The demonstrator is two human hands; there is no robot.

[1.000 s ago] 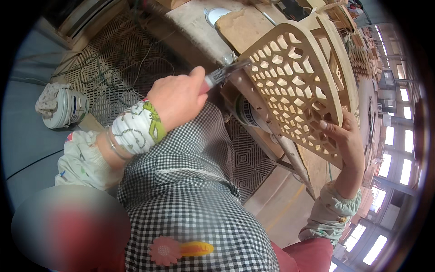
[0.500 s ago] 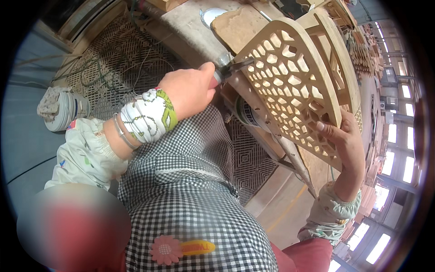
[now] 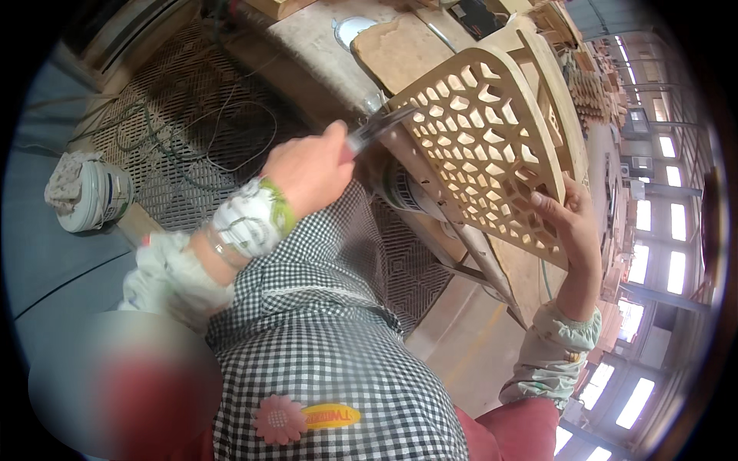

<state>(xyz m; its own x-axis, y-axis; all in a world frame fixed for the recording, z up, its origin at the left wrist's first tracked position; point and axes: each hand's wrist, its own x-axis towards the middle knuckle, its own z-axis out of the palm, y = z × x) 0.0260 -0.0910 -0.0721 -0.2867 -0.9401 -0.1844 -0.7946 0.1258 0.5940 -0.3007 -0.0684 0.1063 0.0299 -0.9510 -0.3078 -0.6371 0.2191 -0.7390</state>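
Observation:
My left hand [image 3: 307,173] is closed round the red handle of a hand tool [image 3: 382,127] with a narrow, dark metal blade. The blade's tip points at the left edge of a pale wooden panel [image 3: 541,131] pierced with many irregular holes. Whether tip and wood touch cannot be told. Behind this panel shows more of the same wooden piece, with slats and an inner panel. My right hand [image 3: 573,219] grips the panel's right edge, thumb on the pierced face and fingers behind. The piece stands tilted over the workbench [image 3: 327,50].
On the bench, a brown board [image 3: 400,54] lies beside a white disc [image 3: 355,31]. A white bucket [image 3: 400,188] sits beneath the bench. Another white bucket [image 3: 96,203], with a cloth on it, stands at left. Cables [image 3: 246,107] trail over the patterned floor mat [image 3: 173,69].
My left hand and the tool have drawn slightly left and down, the blade back from the panel. The panel and my right hand appear slightly further left, as does the whole view.

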